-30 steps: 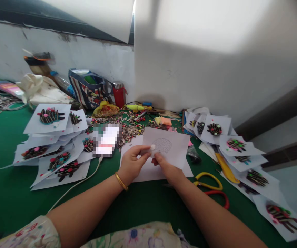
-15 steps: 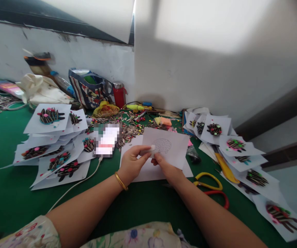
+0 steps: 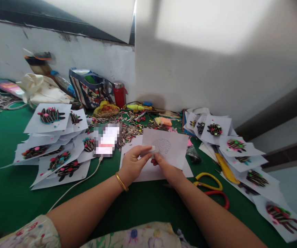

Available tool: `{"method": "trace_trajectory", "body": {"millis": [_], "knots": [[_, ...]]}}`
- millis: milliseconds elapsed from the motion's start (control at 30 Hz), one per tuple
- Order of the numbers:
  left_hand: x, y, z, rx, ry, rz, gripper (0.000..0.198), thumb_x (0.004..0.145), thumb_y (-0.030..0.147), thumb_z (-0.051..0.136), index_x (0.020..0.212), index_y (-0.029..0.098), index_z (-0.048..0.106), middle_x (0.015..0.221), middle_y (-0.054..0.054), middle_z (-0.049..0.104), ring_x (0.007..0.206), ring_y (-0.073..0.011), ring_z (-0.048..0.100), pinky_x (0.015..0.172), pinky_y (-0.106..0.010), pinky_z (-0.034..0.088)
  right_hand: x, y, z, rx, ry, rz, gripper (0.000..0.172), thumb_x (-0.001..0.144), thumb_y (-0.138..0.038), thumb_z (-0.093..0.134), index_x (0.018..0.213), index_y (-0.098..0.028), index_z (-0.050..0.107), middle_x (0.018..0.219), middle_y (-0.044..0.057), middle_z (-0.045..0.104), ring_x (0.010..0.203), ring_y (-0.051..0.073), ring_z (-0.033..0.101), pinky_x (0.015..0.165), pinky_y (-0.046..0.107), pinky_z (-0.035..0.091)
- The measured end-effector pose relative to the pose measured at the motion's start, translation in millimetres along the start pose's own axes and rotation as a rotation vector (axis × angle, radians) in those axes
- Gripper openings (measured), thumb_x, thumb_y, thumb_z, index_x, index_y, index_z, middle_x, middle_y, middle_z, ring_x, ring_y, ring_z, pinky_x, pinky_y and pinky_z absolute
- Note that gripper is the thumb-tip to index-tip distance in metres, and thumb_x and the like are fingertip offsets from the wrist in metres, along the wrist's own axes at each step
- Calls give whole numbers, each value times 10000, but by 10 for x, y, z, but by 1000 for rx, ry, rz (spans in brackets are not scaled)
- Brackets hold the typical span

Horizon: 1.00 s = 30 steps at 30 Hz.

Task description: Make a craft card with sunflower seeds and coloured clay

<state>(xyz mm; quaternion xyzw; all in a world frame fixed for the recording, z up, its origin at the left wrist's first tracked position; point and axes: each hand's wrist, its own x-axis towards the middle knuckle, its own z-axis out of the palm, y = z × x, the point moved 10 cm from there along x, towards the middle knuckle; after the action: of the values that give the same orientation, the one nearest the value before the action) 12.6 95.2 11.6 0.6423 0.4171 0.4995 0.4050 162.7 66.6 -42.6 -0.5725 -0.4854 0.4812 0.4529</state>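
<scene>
Green-topped bench (image 3: 138, 210), wall (image 3: 189, 82) along its far edge. Near right: red handle (image 3: 225, 199), yellow handle (image 3: 211, 175). Near centre: left hand (image 3: 134, 162), thumb and forefinger pinching a small white piece (image 3: 152, 148); right hand (image 3: 167, 168), thumb and fingers gripping the near edge of a drawn sheet (image 3: 178, 141), held over a plain sheet (image 3: 140, 175). Drawn sheet: rounded, patterned figure, no seeds visible on it; judged an early stage. Toward left and right edges: left sheets (image 3: 60, 139) and right sheets (image 3: 258, 158), seeds and coloured dots in place, apparently complete. Beyond right hand: clear bag (image 3: 193, 154), dark contents, unidentified. Toward far edge: loose seeds (image 3: 130, 132); yellow bag (image 3: 105, 109), contents unclear; striped bag (image 3: 82, 91), open, something green inside; red flask (image 3: 119, 95), lidded, contents hidden.
</scene>
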Motion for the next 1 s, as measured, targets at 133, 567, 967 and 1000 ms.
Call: {"method": "trace_trajectory", "body": {"millis": [133,567,967,1000], "knots": [[-6,30,28,-7,-24,43,203,779,295,701,970,241,744,905,-49,718,851,-196,645,793,-336,525,-7,5,0,10,-3,20,410,836,-594,548,863,-214,698,819,41,714,789,195,663,848,354,511],[-11,11,29,22,-38,20,190,791,286,692,972,240,725,936,-42,712,863,-193,630,799,-328,500,0,-9,4,8,-17,-18,409,856,-589,546,830,-208,692,791,30,693,767,173,641,823,322,501],[14,-165,-16,-351,106,-99,417,680,246,772,886,218,410,760,67,536,665,-85,562,613,-204,453,52,118,81,12,-43,-50,438,832,-621,556,854,-201,680,799,45,681,757,192,632,797,359,507],[14,-169,3,-374,89,-119,433,681,253,774,904,220,404,765,61,561,682,-97,587,624,-213,464,56,131,75,14,-37,-42,444,825,-628,560,859,-202,680,797,46,681,754,195,632,794,362,507]]}}
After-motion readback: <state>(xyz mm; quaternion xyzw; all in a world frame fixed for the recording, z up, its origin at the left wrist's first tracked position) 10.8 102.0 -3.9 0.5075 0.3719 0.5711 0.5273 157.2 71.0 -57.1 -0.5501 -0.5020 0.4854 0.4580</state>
